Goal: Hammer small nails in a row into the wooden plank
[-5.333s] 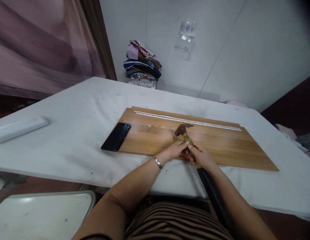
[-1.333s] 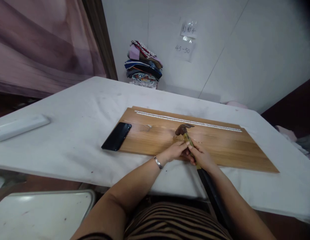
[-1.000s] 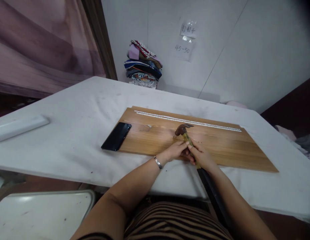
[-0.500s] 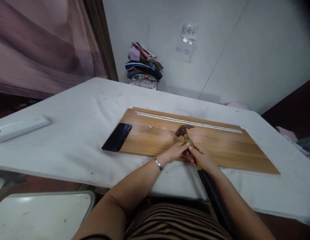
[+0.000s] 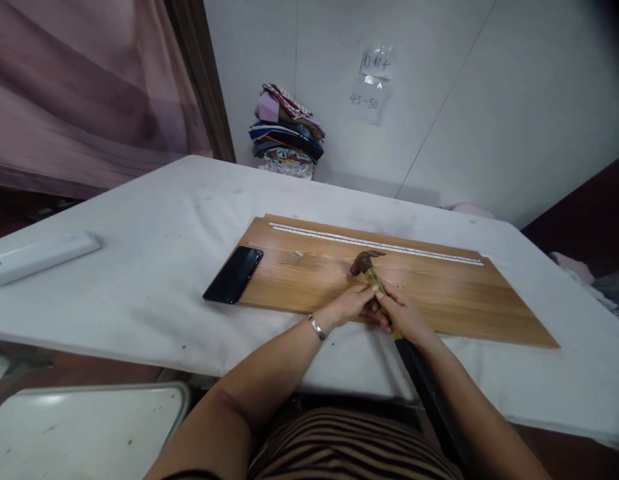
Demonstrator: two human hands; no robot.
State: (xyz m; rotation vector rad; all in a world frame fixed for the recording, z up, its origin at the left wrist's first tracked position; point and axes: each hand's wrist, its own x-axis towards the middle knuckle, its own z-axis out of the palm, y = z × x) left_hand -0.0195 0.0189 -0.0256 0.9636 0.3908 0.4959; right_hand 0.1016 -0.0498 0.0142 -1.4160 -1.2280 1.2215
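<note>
A claw hammer (image 5: 368, 265) with a rusty brown head and a yellow and black handle slants over the wooden board (image 5: 454, 293), its head pointing away from me. Wrapped round the upper handle is my right hand (image 5: 406, 317), closed. My left hand (image 5: 353, 302), with a silver bracelet at the wrist, meets it from the left. Its fingers are closed against the handle just below the head; the fingertips are partly hidden. Several thin nails (image 5: 296, 256) lie loose on the board, left of the hammer. Small dark dots mark the wood near my right hand.
A black phone (image 5: 234, 275) rests across the board's left end. Two white measuring strips (image 5: 379, 245) run along its far side. The white-covered table (image 5: 154, 267) also bears a white plastic object (image 5: 44, 257) at left. Folded cloths (image 5: 288, 137) are stacked by the wall.
</note>
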